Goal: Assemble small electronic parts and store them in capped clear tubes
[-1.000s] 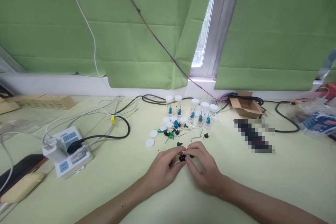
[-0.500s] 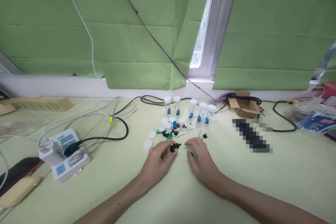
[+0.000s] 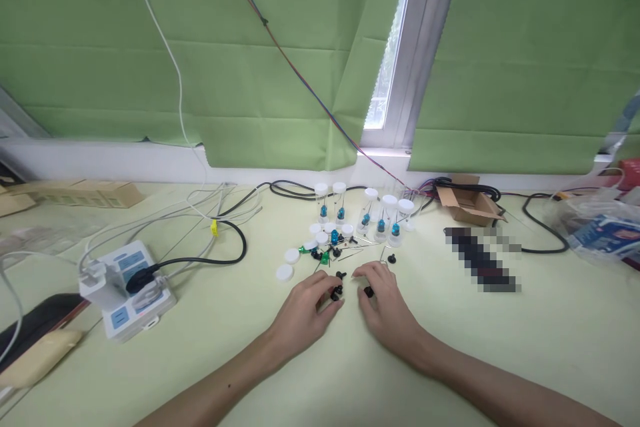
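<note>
My left hand [image 3: 306, 303] rests low over the table, its fingers and thumb curled around several small black thumb screws [image 3: 337, 293]. Another black screw [image 3: 341, 275] lies just past its fingertips. My right hand [image 3: 384, 297] faces it across a narrow gap, fingers bent, with a black screw [image 3: 369, 291] between thumb and fingers, partly hidden. A thin bent metal key [image 3: 383, 254] and a loose black screw [image 3: 392, 259] lie beyond the right knuckles. Behind the hands are green parts [image 3: 325, 258], a blue part [image 3: 335, 237] and white caps [image 3: 292, 255].
Several clear capped tubes [image 3: 381, 220] holding blue parts stand farther back. At left is a power strip [image 3: 140, 287] with plugs and cables. A small open cardboard box [image 3: 467, 208] sits at back right, a pixelated dark object [image 3: 480, 260] before it, and a plastic bag [image 3: 595, 227] far right.
The black screws at my left hand have shifted slightly toward me and to the right. The black screw in my right hand shows more. The whole view has moved slightly.
</note>
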Demonstrator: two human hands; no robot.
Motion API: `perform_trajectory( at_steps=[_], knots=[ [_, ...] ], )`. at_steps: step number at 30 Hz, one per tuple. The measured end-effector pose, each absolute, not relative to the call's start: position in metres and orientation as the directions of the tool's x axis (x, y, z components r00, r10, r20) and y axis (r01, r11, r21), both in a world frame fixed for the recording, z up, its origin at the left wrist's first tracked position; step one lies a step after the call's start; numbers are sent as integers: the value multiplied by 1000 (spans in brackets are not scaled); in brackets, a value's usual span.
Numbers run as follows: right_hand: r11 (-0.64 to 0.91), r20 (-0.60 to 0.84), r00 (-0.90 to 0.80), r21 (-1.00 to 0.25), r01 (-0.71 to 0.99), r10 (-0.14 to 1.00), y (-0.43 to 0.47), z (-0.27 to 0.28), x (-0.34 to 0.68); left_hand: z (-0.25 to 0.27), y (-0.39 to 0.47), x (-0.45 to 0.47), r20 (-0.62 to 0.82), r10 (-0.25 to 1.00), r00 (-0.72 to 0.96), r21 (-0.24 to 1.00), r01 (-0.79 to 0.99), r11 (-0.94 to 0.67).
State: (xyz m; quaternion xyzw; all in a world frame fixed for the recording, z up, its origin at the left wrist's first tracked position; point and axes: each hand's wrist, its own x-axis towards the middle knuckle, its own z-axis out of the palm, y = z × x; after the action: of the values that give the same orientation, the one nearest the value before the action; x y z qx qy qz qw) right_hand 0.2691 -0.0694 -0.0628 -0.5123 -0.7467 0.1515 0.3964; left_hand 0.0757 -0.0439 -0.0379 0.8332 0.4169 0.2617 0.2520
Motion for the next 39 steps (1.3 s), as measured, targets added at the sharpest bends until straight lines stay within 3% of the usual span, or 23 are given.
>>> perform_trajectory(
  at_steps=[7,19,39],
  knots=[
    [478,479,-161,-671,566,863,-56,-55,276,-40,-43,75,230,822,521,631,563,-533],
    [522,423,-320,-562,642,848,-34,-60,296,-41,-42,75,239,804,545,618,553,-559],
    [483,486,-196,-582,654,851,-32,-61,295,-40,-43,74,208,808,551,626,560,-543]
  ],
)
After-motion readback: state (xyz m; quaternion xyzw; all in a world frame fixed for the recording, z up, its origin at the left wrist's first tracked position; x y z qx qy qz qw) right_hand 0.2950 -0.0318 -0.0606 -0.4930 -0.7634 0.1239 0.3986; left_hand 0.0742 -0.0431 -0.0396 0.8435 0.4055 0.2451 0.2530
